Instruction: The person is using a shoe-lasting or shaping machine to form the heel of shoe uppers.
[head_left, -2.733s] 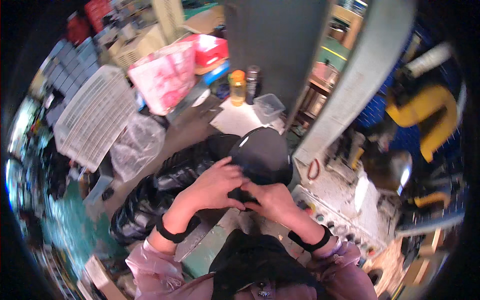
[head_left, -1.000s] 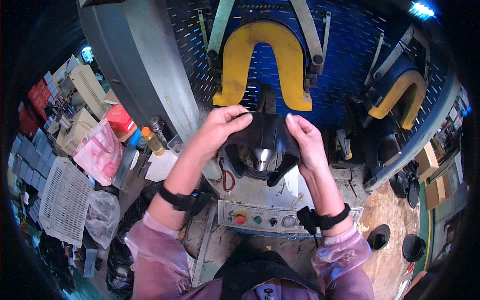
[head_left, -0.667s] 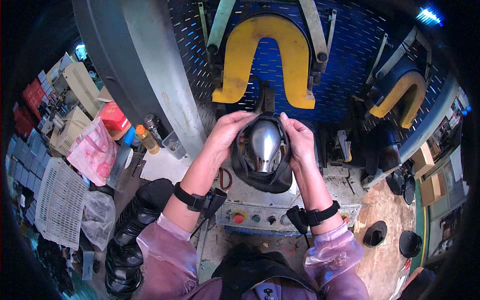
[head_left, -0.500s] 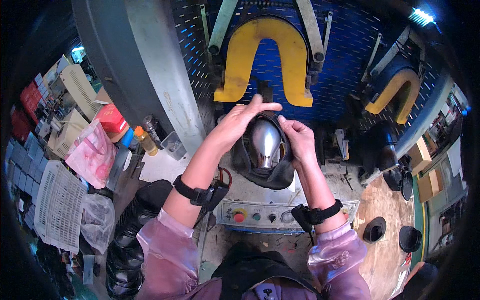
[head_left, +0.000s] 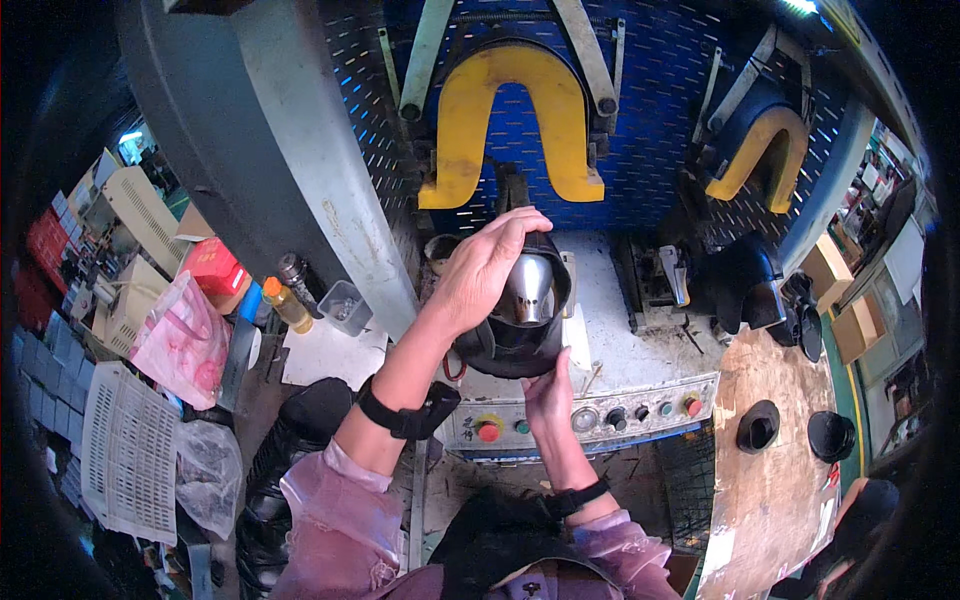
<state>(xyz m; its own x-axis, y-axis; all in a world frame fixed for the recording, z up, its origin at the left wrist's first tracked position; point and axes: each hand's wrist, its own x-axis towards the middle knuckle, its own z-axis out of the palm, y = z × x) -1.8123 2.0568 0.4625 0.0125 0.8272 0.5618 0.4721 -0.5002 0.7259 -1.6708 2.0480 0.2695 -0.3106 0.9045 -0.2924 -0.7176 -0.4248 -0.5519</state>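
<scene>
A black shoe upper (head_left: 505, 352) lies around a shiny, rounded metal form (head_left: 533, 290) on the machine in front of me. My left hand (head_left: 478, 272) rests over the upper's left and far side, its fingers together and curled across the top edge. At the near end, my right hand (head_left: 549, 402) grips the upper's lower edge, thumb up on its right side; the fingertips are partly hidden beneath it. Beyond both hands hangs a yellow U-shaped pad (head_left: 462, 115) on metal arms, apart from the upper.
Below the form runs a control panel (head_left: 600, 413) with knobs and buttons. A second yellow pad (head_left: 765, 155) and a black upper (head_left: 745, 280) stand at right. Black pieces (head_left: 758, 427) lie on a wooden table (head_left: 765, 520). A grey post (head_left: 310, 150) rises at left, near a bottle (head_left: 288, 305).
My right hand has moved from the upper's far right edge down to its near end. My left hand has closed over the top. The whole view has shifted slightly.
</scene>
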